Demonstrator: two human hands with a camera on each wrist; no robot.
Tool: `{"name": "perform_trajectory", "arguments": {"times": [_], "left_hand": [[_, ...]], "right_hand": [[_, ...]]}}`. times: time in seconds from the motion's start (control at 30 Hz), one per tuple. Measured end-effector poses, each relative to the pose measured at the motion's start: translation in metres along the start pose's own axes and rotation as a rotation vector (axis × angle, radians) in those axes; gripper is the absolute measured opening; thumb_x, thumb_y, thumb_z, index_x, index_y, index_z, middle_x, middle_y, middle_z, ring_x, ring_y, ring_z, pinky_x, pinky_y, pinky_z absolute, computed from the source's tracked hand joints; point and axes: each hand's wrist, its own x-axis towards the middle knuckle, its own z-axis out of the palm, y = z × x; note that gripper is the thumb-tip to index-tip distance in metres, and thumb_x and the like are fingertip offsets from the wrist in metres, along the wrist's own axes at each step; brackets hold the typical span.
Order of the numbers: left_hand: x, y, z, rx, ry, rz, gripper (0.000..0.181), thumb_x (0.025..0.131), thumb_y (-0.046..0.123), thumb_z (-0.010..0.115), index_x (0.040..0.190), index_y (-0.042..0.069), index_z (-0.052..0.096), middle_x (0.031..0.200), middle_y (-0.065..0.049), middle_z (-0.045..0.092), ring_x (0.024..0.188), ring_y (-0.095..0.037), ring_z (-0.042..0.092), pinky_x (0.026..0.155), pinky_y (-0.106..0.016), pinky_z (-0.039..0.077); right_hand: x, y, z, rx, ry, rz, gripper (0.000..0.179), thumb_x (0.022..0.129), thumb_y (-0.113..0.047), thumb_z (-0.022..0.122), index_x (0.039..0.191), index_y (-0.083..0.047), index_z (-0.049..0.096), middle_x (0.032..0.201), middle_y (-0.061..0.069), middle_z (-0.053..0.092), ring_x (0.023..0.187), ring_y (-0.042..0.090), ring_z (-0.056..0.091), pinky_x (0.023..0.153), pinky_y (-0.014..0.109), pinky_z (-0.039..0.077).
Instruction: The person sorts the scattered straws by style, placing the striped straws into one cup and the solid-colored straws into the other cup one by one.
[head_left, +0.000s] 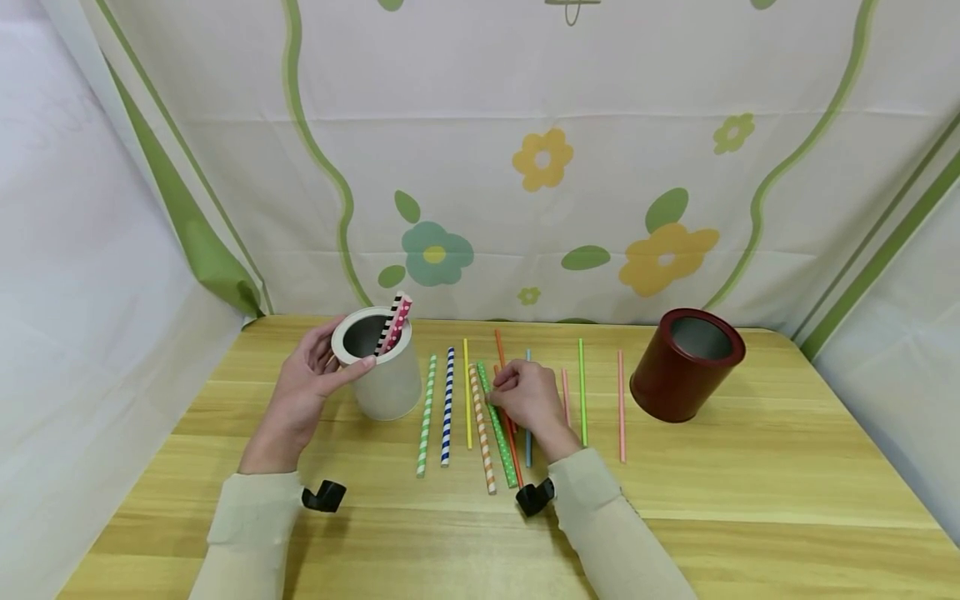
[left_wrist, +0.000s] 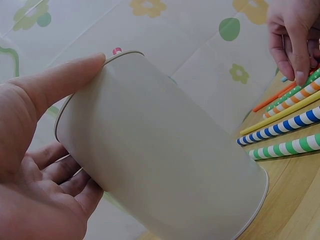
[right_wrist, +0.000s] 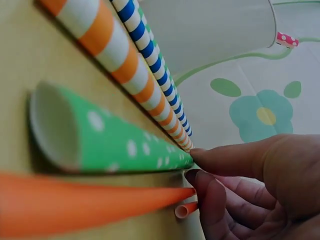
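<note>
My left hand (head_left: 300,398) holds the off-white can (head_left: 388,385) by its upper rim, thumb on the near side and fingers round the left. A black-and-white striped straw (head_left: 386,325) and a pink dotted straw (head_left: 400,322) stand leaning inside the can. Over the row of straws, my right hand (head_left: 531,404) pinches a green straw with white dots (head_left: 502,446) between thumb and forefinger, toward its far end. That straw lies along the table. Beside it are an orange-striped straw (right_wrist: 97,37) and a plain orange straw (right_wrist: 75,202); a second orange straw (right_wrist: 186,210) shows under the fingers.
Left of the right hand lie yellow (head_left: 468,400), blue-striped (head_left: 447,408) and green-striped (head_left: 427,417) straws. To its right are blue (head_left: 528,454), pink (head_left: 621,408) and green (head_left: 582,392) straws. A dark red can (head_left: 671,379) stands at the right, before a flowered cloth (head_left: 480,167).
</note>
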Motion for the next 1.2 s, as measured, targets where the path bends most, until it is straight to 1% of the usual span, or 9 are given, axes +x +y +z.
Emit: {"name": "perform_trajectory", "arguments": {"times": [0.2, 0.33, 0.53, 0.67, 0.83, 1.13, 1.2], "left_hand": [[-0.001, 0.000, 0.000, 0.001, -0.001, 0.001, 0.086, 0.096, 0.010, 0.082, 0.167, 0.013, 0.034, 0.174, -0.006, 0.037, 0.162, -0.020, 0.032, 0.135, -0.029, 0.029], [-0.001, 0.000, 0.000, -0.004, -0.003, 0.004, 0.086, 0.096, 0.009, 0.082, 0.167, 0.013, 0.034, 0.174, -0.007, 0.036, 0.162, -0.021, 0.031, 0.135, -0.030, 0.029], [0.000, -0.001, 0.000, -0.007, -0.003, 0.001, 0.086, 0.096, 0.008, 0.082, 0.167, 0.013, 0.034, 0.174, -0.006, 0.036, 0.162, -0.021, 0.032, 0.136, -0.032, 0.028], [0.000, -0.001, -0.001, -0.005, -0.002, 0.000, 0.087, 0.096, 0.009, 0.082, 0.167, 0.013, 0.034, 0.174, -0.006, 0.036, 0.163, -0.020, 0.031, 0.136, -0.032, 0.028], [0.000, -0.001, -0.001, -0.005, -0.004, -0.001, 0.087, 0.096, 0.010, 0.083, 0.168, 0.014, 0.033, 0.174, -0.005, 0.036, 0.163, -0.020, 0.031, 0.136, -0.031, 0.028], [-0.001, 0.000, 0.000, -0.007, -0.007, 0.002, 0.086, 0.096, 0.008, 0.082, 0.168, 0.013, 0.033, 0.174, -0.007, 0.035, 0.162, -0.021, 0.032, 0.135, -0.029, 0.030], [-0.001, 0.000, 0.000, -0.005, -0.007, 0.003, 0.086, 0.096, 0.008, 0.082, 0.167, 0.013, 0.033, 0.174, -0.007, 0.036, 0.162, -0.021, 0.032, 0.135, -0.029, 0.030]], "right_hand": [[0.000, -0.001, 0.003, -0.045, 0.005, -0.024, 0.018, 0.082, -0.011, 0.089, 0.092, -0.009, 0.074, 0.085, 0.003, 0.075, 0.074, 0.015, 0.067, 0.067, 0.030, 0.058], [-0.001, -0.003, 0.004, -0.062, -0.002, -0.018, 0.017, 0.083, -0.011, 0.088, 0.093, -0.009, 0.074, 0.086, 0.002, 0.074, 0.074, 0.015, 0.066, 0.067, 0.029, 0.058], [-0.001, -0.004, 0.005, -0.066, -0.007, 0.014, 0.022, 0.083, -0.012, 0.087, 0.101, -0.007, 0.075, 0.089, 0.003, 0.074, 0.076, 0.016, 0.066, 0.069, 0.030, 0.059], [-0.003, -0.006, 0.005, -0.076, -0.003, 0.027, 0.023, 0.084, -0.014, 0.087, 0.101, -0.007, 0.075, 0.089, 0.003, 0.074, 0.076, 0.016, 0.066, 0.067, 0.030, 0.058], [-0.004, -0.008, 0.008, -0.094, -0.005, 0.006, 0.023, 0.084, -0.015, 0.090, 0.098, -0.007, 0.073, 0.087, 0.004, 0.074, 0.074, 0.017, 0.066, 0.066, 0.031, 0.058], [-0.006, -0.011, 0.012, -0.122, 0.006, -0.006, 0.028, 0.084, -0.018, 0.092, 0.102, -0.006, 0.074, 0.087, 0.004, 0.074, 0.076, 0.017, 0.067, 0.068, 0.033, 0.060], [-0.005, -0.010, 0.012, -0.103, 0.003, 0.002, 0.029, 0.085, -0.019, 0.091, 0.104, -0.005, 0.074, 0.090, 0.005, 0.075, 0.077, 0.017, 0.067, 0.067, 0.033, 0.060]]}}
